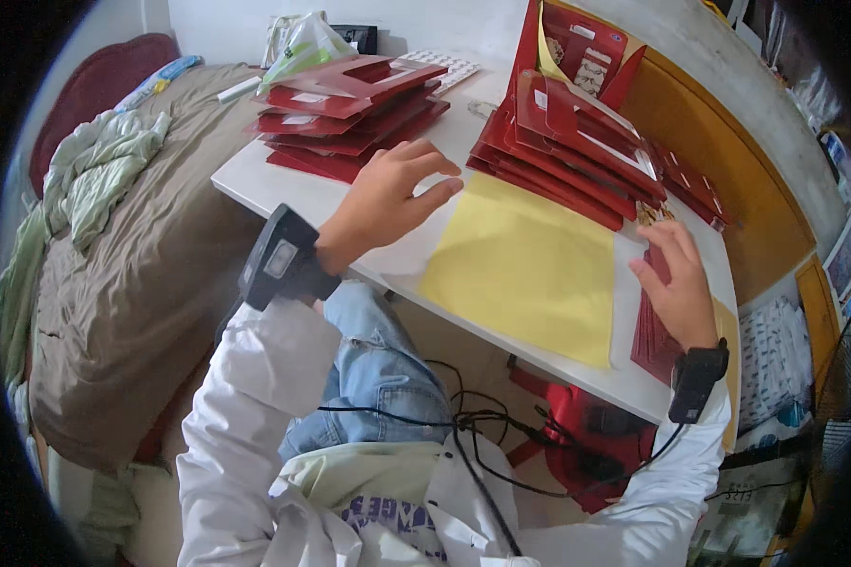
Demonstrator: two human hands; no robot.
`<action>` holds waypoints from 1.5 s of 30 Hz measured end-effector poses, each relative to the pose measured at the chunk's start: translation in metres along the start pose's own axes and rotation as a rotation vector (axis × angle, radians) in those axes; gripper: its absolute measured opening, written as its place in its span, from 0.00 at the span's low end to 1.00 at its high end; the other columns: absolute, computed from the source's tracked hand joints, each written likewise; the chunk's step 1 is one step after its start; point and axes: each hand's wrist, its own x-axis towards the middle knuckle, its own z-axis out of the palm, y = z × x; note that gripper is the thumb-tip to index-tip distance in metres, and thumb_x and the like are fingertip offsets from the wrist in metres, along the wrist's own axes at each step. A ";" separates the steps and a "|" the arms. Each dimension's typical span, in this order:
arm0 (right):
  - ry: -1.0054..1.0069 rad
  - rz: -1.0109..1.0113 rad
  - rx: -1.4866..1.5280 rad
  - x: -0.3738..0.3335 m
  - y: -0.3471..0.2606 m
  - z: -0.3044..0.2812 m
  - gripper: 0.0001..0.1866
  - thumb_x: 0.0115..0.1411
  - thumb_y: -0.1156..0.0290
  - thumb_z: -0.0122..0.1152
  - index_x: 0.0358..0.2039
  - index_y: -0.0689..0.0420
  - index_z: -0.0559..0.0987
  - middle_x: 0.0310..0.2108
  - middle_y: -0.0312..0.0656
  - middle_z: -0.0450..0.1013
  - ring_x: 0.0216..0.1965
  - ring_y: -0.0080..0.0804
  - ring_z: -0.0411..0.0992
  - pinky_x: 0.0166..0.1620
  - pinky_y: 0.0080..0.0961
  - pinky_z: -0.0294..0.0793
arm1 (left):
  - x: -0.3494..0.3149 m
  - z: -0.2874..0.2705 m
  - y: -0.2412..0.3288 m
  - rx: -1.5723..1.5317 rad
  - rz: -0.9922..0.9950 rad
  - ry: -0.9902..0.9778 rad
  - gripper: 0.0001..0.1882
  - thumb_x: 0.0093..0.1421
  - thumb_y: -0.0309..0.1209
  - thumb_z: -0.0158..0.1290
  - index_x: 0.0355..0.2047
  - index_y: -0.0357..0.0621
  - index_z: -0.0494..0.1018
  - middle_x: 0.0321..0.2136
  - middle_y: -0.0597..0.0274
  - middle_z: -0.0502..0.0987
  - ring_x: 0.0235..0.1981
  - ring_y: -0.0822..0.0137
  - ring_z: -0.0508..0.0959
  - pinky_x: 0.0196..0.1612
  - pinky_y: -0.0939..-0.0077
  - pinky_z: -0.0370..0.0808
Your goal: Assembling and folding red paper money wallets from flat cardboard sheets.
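A white bag [314,47] sits behind red folders [314,147], left hand [392,194], right hand [677,283] spread.

Yellow sheet [529,265]: lies flat and plain on the white table [293,194], nears its front edge. Left red card pile [350,132]: sits loosely layered, skewed, shows white patches. Middle red card pile [558,142]: leans unevenly at the sheet's far edge. Dark red stack [648,331]: rests right of the sheet, partly hidden, layers close together.
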 end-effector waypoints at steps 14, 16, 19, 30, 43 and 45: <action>-0.151 -0.074 0.148 0.006 0.003 0.026 0.20 0.53 0.64 0.65 0.44 0.60 0.74 0.42 0.46 0.69 0.46 0.44 0.70 0.49 0.34 0.69 | -0.002 0.033 0.023 0.023 0.116 -0.201 0.12 0.58 0.37 0.54 0.38 0.43 0.75 0.38 0.59 0.74 0.43 0.57 0.73 0.45 0.62 0.68; -0.118 -0.060 0.137 0.004 0.005 0.021 0.20 0.54 0.64 0.64 0.44 0.60 0.74 0.42 0.46 0.69 0.46 0.44 0.70 0.49 0.34 0.69 | -0.006 0.032 0.016 0.027 0.067 -0.203 0.12 0.58 0.37 0.54 0.38 0.43 0.75 0.38 0.57 0.74 0.43 0.57 0.73 0.46 0.62 0.68; -0.189 0.040 0.146 -0.004 0.000 0.019 0.20 0.55 0.62 0.63 0.45 0.60 0.74 0.44 0.46 0.70 0.49 0.44 0.69 0.50 0.34 0.69 | -0.004 0.037 0.005 0.032 0.013 -0.189 0.12 0.58 0.36 0.54 0.38 0.42 0.76 0.38 0.56 0.74 0.44 0.56 0.73 0.47 0.62 0.68; -0.151 -0.015 0.063 0.010 0.006 0.005 0.23 0.57 0.62 0.61 0.50 0.61 0.72 0.50 0.48 0.69 0.52 0.45 0.68 0.55 0.34 0.66 | -0.006 0.040 0.031 0.015 0.265 -0.285 0.15 0.58 0.41 0.53 0.40 0.45 0.75 0.40 0.60 0.73 0.46 0.57 0.72 0.50 0.61 0.66; -0.288 0.086 0.201 0.004 -0.004 0.029 0.25 0.57 0.65 0.61 0.53 0.61 0.69 0.55 0.49 0.66 0.58 0.43 0.63 0.59 0.31 0.62 | -0.018 0.032 0.030 -0.092 0.162 -0.306 0.17 0.58 0.38 0.53 0.45 0.44 0.72 0.44 0.56 0.72 0.48 0.55 0.71 0.51 0.60 0.66; -0.222 0.073 0.183 0.000 0.004 0.027 0.24 0.57 0.64 0.61 0.52 0.61 0.70 0.53 0.49 0.67 0.55 0.44 0.65 0.57 0.32 0.64 | -0.021 0.029 0.020 -0.088 0.129 -0.311 0.17 0.58 0.37 0.54 0.46 0.43 0.72 0.45 0.55 0.71 0.48 0.55 0.71 0.51 0.61 0.66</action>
